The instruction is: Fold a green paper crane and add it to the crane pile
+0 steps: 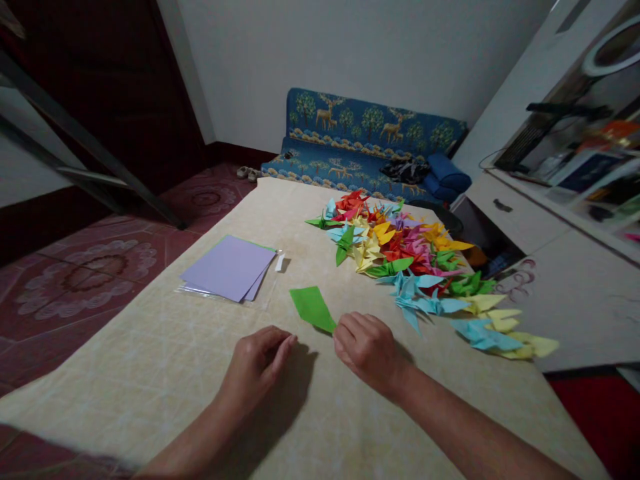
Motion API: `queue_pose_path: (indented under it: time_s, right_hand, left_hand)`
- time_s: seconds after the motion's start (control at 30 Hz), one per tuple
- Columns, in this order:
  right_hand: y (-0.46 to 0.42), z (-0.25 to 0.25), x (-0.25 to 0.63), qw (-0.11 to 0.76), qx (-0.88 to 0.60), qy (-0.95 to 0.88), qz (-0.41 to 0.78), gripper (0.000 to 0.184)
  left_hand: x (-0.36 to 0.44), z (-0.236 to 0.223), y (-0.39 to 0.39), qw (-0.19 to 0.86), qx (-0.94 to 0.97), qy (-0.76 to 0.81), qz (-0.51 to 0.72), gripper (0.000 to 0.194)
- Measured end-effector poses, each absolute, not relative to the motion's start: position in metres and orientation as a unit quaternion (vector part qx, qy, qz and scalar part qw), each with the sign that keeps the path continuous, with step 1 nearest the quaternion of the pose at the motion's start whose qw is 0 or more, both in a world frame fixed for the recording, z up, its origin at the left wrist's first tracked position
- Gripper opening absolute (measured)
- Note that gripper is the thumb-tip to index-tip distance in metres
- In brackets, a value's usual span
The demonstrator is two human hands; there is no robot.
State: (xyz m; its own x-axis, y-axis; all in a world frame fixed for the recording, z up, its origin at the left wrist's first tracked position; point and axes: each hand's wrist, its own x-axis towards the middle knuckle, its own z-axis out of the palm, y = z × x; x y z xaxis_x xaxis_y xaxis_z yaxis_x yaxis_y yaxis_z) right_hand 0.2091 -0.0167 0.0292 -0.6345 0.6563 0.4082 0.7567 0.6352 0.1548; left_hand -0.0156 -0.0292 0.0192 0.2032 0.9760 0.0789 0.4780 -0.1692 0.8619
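A folded green paper (312, 307) lies on the beige table (165, 360). My right hand (367, 348) pinches its near corner between the fingertips. My left hand (257, 363) rests on the table just left of the paper, fingers curled loosely, holding nothing and apart from the sheet. A stack of lilac paper sheets (229, 268) on a clear plastic sleeve lies to the far left of the green paper.
A large pile of folded paper cranes (400, 253) in many colours spreads across the right side of the table, up to its right edge. A blue patterned cushion seat (360, 150) stands behind the table, and a white cabinet (560, 267) stands at the right.
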Motion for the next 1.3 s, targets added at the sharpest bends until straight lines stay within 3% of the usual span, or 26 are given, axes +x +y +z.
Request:
queue_pose_path:
  time_s: [0.13, 0.23, 0.37, 0.47, 0.53, 0.73, 0.93, 1.07, 1.2, 1.3]
  right_hand:
    - [-0.034, 0.041, 0.181, 0.211, -0.409, -0.873, -0.16, 0.022]
    - [-0.049, 0.05, 0.165, 0.226, -0.41, -0.874, -0.129, 0.021]
    - [-0.059, 0.071, 0.173, 0.289, -0.434, -0.853, -0.003, 0.011]
    - [-0.055, 0.082, 0.195, 0.409, -0.466, -0.784, 0.043, 0.014]
    - [-0.048, 0.08, 0.21, 0.435, -0.475, -0.764, 0.046, 0.024]
    - [-0.039, 0.041, 0.234, 0.334, -0.434, -0.833, 0.083, 0.053]
    - [-0.05, 0.012, 0.243, 0.264, -0.375, -0.878, 0.135, 0.048]
    - [-0.053, 0.011, 0.246, 0.34, -0.444, -0.808, 0.182, 0.041]
    - [-0.053, 0.025, 0.243, 0.445, -0.487, -0.714, 0.234, 0.024]
    - [-0.051, 0.039, 0.237, 0.484, -0.477, -0.709, 0.189, 0.031]
  left_hand:
    - [0.001, 0.024, -0.025, 0.621, 0.472, 0.504, 0.37, 0.041]
    - [0.013, 0.024, -0.02, 0.663, 0.403, 0.491, 0.397, 0.046]
    - [0.01, 0.03, -0.007, 0.657, 0.463, 0.485, 0.346, 0.052]
    - [-0.004, 0.043, 0.008, 0.634, 0.552, 0.476, 0.258, 0.049]
    - [-0.012, 0.053, 0.018, 0.595, 0.628, 0.454, 0.214, 0.043]
    - [-0.003, 0.069, 0.037, 0.437, 0.832, 0.334, 0.07, 0.025]
    - [0.023, 0.061, 0.042, 0.305, 0.908, 0.288, -0.004, 0.021]
    - [0.024, 0.052, 0.048, 0.222, 0.929, 0.29, 0.062, 0.02]
    - [0.02, 0.051, 0.045, 0.179, 0.898, 0.266, 0.302, 0.019]
    - [0.021, 0.053, 0.038, 0.185, 0.846, 0.215, 0.451, 0.014]
